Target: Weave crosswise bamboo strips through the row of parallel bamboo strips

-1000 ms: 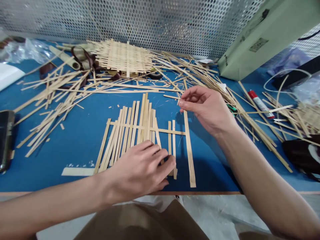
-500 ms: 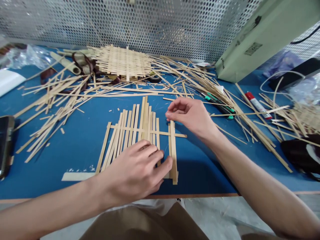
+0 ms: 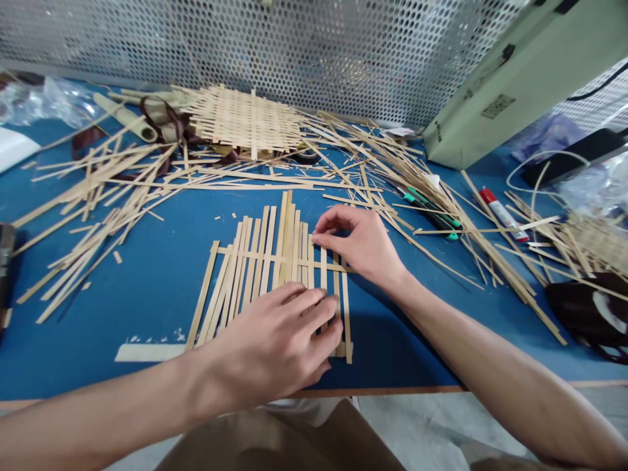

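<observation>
Pale bamboo strips stand side by side like a fan, crossed by one thin horizontal strip. Their lower ends meet a whitish flat strip near the table's front edge. Over the lower part of the fan lies my left hand, palm down, its fingers apart and slightly bent, touching the strips. My right hand is closed in a pinch at the upper end of a bamboo strip on the fan's right side. Its fingertips partly hide that end. Two more strips stand just to the right.
A woven bamboo piece lies at the back among loose strips. On the right are a green-and-black cutter, a red-and-white tube, a green bag and a dark pouch. A perforated metal panel stands behind.
My right hand has moved left and slightly nearer to me. A strip now stands in the gap at the fan's right side. My left hand has shifted only slightly.
</observation>
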The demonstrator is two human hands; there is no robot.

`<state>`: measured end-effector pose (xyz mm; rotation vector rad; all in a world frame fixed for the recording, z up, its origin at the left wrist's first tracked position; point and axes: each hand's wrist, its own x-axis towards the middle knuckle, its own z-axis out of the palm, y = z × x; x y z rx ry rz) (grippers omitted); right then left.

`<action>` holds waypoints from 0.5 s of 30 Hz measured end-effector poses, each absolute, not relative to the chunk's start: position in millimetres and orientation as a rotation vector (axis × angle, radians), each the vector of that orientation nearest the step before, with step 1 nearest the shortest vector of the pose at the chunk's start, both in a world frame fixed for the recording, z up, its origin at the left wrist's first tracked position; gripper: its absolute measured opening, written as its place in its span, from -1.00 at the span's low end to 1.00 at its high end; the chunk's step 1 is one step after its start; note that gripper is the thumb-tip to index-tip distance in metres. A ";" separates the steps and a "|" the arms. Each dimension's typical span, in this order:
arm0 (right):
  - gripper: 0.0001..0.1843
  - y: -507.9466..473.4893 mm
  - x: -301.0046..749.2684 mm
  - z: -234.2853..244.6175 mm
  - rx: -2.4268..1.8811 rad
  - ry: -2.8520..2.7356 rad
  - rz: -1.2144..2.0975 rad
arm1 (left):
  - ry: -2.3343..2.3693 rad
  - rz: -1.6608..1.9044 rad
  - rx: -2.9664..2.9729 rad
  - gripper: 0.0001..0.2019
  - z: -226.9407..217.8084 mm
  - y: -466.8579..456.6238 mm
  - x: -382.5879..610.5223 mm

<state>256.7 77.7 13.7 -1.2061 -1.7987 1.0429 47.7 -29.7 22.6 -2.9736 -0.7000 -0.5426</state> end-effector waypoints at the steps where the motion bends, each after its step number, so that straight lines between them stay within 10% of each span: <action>1: -0.90 77.2 256.8 14.2 -1.212 -1.821 1.031 | -0.701 -0.527 -2.992 -0.76 21.0 -29.8 48.1; 15: -0.83 79.9 265.3 15.0 -1.226 -1.974 0.903 | -0.717 -0.461 -3.025 -0.74 19.0 -28.7 46.3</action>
